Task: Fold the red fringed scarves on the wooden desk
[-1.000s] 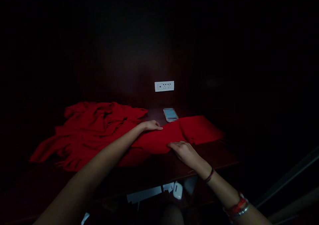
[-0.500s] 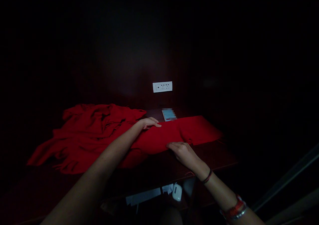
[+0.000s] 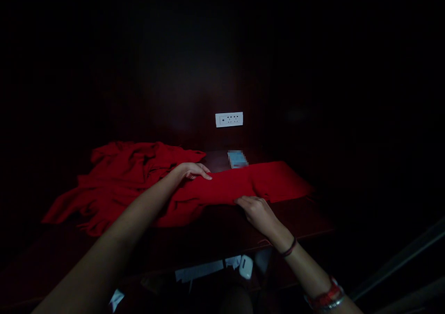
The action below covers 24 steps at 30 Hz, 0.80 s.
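A long red fringed scarf [image 3: 225, 186] lies across the dark desk, spread flat and narrow at the right and heaped in loose folds at the left. My left hand [image 3: 194, 170] grips its far edge near the middle, thumb on top and the other fingers partly hidden behind. Closer to me and further right, my right hand [image 3: 257, 211] is closed on the near edge, pinching the cloth with its fingertips. A small crease shows in the fabric just beyond my right hand.
Behind the scarf lies a light blue, blurred flat object [image 3: 238, 159]. A white socket panel [image 3: 229, 119] is on the dark wall. Below the desk's front edge are a white earbud case [image 3: 245, 266] and pale papers [image 3: 200, 271]. The surroundings are very dark.
My left hand has moved left along the scarf's far edge. The near edge between the hands has shifted slightly away from me. My right hand has barely moved.
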Each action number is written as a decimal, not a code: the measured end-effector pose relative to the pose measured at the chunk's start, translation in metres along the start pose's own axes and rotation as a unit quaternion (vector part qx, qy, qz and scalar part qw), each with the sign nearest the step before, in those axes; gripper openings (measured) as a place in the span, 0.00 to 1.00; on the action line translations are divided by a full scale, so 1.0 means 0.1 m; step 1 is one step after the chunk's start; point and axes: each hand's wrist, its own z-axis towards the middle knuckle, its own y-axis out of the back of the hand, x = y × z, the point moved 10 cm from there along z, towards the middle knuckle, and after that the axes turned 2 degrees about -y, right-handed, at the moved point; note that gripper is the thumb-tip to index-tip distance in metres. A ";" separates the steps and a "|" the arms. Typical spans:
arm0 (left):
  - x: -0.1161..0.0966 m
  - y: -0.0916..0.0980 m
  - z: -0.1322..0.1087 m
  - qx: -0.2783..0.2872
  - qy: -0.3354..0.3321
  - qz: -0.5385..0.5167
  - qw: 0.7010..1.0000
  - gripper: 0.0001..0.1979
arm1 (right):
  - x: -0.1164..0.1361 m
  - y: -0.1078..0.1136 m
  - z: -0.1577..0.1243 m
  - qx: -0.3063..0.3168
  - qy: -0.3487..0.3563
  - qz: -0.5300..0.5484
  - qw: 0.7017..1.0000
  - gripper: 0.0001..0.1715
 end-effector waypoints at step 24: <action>-0.58 -0.42 -0.97 -0.251 -0.263 0.445 0.818 0.23 | 0.03 -0.06 0.02 0.014 0.013 -0.044 0.999 0.09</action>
